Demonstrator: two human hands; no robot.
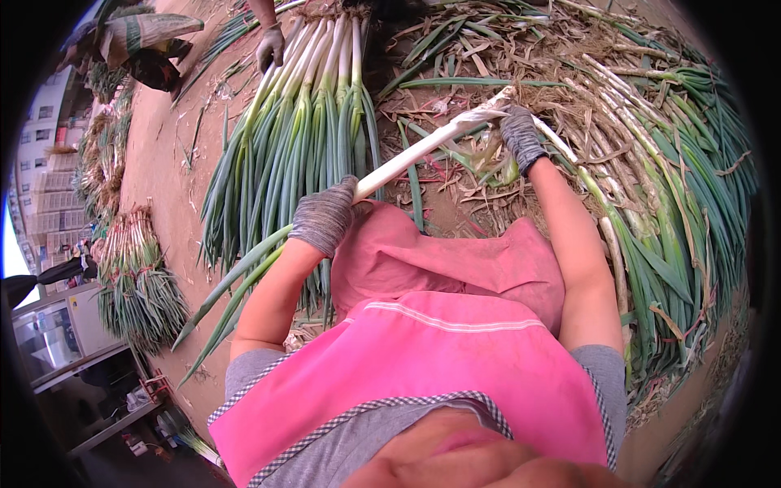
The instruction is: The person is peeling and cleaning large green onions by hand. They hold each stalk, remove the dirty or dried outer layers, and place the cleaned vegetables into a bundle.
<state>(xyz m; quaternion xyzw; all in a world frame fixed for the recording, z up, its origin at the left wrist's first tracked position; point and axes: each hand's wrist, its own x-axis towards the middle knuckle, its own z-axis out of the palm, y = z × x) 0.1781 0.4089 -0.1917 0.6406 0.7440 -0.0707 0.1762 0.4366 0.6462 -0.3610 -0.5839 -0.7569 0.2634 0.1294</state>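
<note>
Beyond the pink apron (464, 337), a long green onion (431, 152) slants between two grips: the left hand (324, 213) closes round its stalk, the right hand (522, 140) its root end. Unsorted green onions (683, 191) lie right of the apron.

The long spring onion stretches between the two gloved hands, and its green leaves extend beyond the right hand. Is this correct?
Not entirely: the green leaves of the long spring onion extend beyond the left hand, not the right hand, as the head view shows.
</note>
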